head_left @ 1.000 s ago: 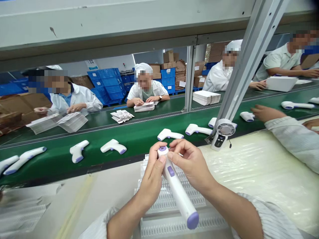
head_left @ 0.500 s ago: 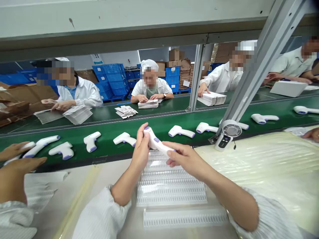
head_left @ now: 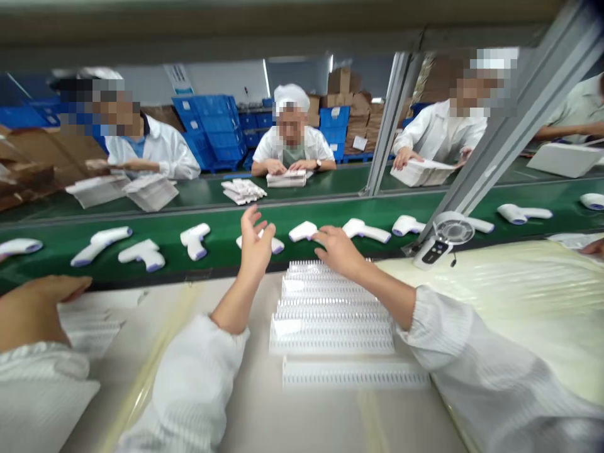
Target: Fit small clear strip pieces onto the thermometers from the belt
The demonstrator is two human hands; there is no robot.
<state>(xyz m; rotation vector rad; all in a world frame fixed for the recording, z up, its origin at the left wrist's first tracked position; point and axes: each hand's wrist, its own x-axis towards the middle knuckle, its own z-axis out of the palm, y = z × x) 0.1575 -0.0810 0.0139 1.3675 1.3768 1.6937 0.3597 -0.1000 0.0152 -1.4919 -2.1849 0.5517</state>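
Green conveyor belt (head_left: 221,217) lined with white handheld thermometers, two bare hands apart above it

Left hand (head_left: 255,245), fingers spread, hangs just over one thermometer (head_left: 277,246); right hand (head_left: 337,251) rests just beside another thermometer (head_left: 302,231) (neither hand is holding anything). Ridged white plastic racks (head_left: 331,314) lie on the near bench (head_left: 245,390), below both hands.

1. You are working on a factory production line.
2. A green conveyor belt (head_left: 306,214) is carrying rows of white handheld thermometers (head_left: 367,230).
3. Co-workers (head_left: 292,148) in white coats and caps are handling stacks of paper at a second belt.
4. Blue plastic crates (head_left: 202,116) and cardboard cartons (head_left: 340,82) are standing in stacks behind them, as in a packing hall.
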